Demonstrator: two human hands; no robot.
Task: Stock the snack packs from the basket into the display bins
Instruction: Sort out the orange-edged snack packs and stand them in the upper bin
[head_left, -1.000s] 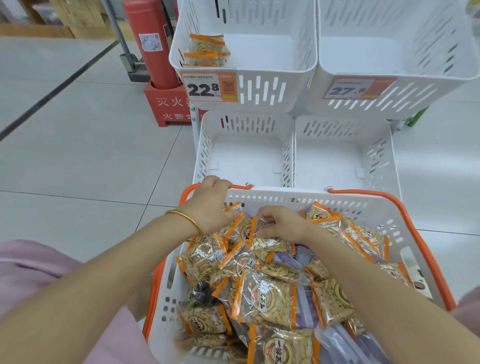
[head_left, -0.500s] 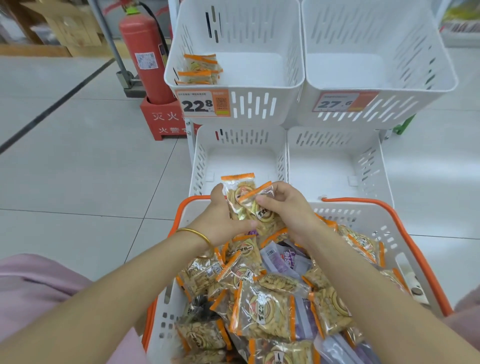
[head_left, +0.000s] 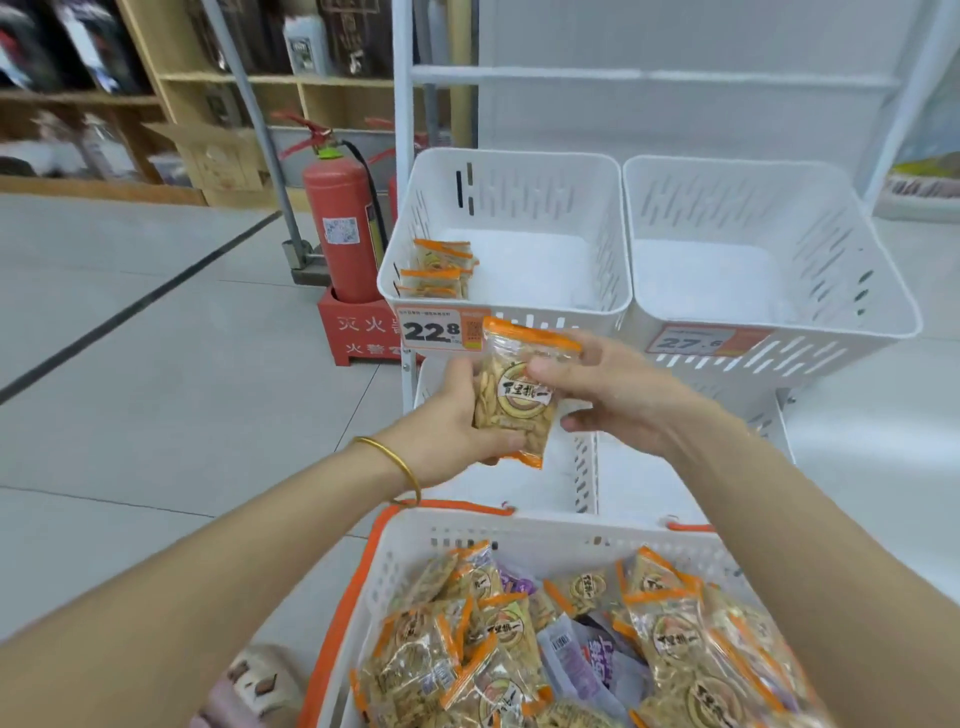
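Left hand (head_left: 457, 421) and right hand (head_left: 613, 395) both grasp one pack (head_left: 519, 405) — clear the front rim of the bin (head_left: 545, 307), then lay it flat beside the stack (head_left: 436, 270).

Red fire extinguisher (head_left: 340, 228), wooden shelves (head_left: 228, 78) behind

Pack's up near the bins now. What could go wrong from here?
1. Wrong bin: matching orange-edged packs lie in the upper left bin, tagged 22.8; the upper right bin carries another price.
2. Drop: the left hand grips the snack pack, but the right hand has spread fingers; a slip could land it in the lower bins.
3. Purple packs lie mixed in the basket and could get misplaced.
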